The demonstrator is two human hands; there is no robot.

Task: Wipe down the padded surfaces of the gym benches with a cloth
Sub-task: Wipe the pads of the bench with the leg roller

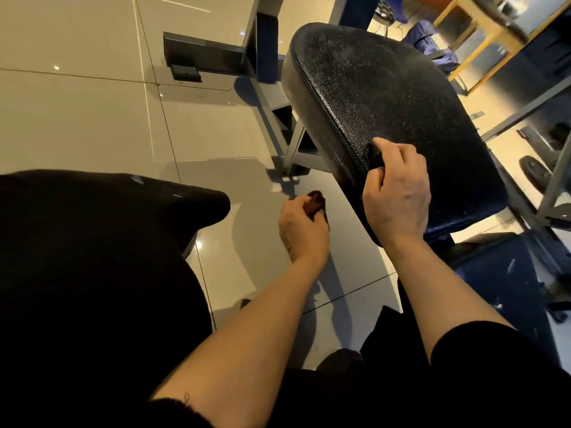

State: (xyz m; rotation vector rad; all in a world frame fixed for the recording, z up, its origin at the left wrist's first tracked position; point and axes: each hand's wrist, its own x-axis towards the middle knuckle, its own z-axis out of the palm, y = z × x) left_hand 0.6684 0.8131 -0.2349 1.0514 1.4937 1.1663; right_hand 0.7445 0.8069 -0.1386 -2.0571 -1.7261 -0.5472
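The dark cloth is showing only as a small bunched scrap, most of it lying hidden inside the curled left hand. The right hand is covering part of the padded worktop edge, and something dark under its fingers is too unclear to identify. The wooden furniture and the weight plates are running off the right edge, blurred. Both sleeves are being cut by the bottom edge.

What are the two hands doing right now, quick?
Left hand: closed around a bunched dark cloth, held off the pad.
Right hand: fingers curled on the edge of the black bench pad, pinching something dark; what it is cannot be told.
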